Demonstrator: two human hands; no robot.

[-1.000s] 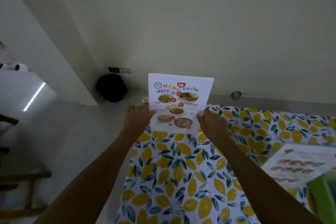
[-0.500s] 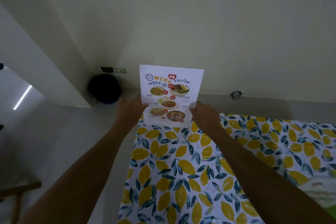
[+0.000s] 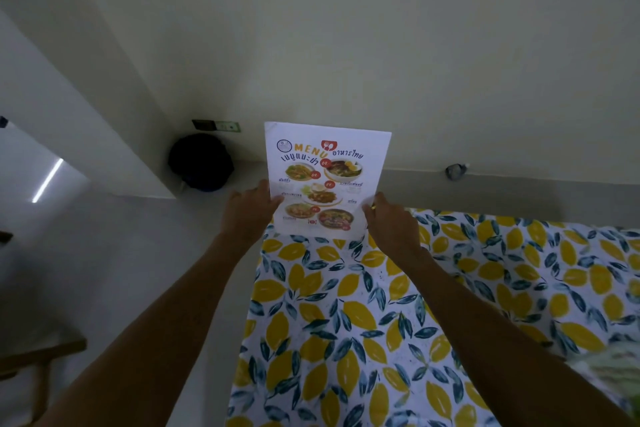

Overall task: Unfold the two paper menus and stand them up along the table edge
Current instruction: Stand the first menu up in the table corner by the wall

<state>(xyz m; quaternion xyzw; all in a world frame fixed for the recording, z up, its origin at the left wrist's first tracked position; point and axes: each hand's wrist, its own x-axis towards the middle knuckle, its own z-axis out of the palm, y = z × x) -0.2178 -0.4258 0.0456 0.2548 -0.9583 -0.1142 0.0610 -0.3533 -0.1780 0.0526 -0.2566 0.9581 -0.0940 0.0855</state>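
Since the earlier frames the view has tipped up: the second menu and green object at the near right have mostly slid out of view, leaving only a blurred pale-green patch (image 3: 620, 371) at the right edge. The hands still sit at the same sheet.

The paper menu (image 3: 327, 180) stands upright and unfolded at the far left corner of the table, printed side facing the camera, its bottom edge meeting the tablecloth (image 3: 381, 322) with its lemon-and-leaf print. The left hand (image 3: 247, 210) pinches the menu's lower left edge, thumb on the printed face. The right hand (image 3: 393, 224) is closed on the lower right edge; a ring shows on one finger.

Behind the menu is a plain wall. A dark round object (image 3: 201, 163) lies on the floor at the far left, below a wall socket (image 3: 216, 125).
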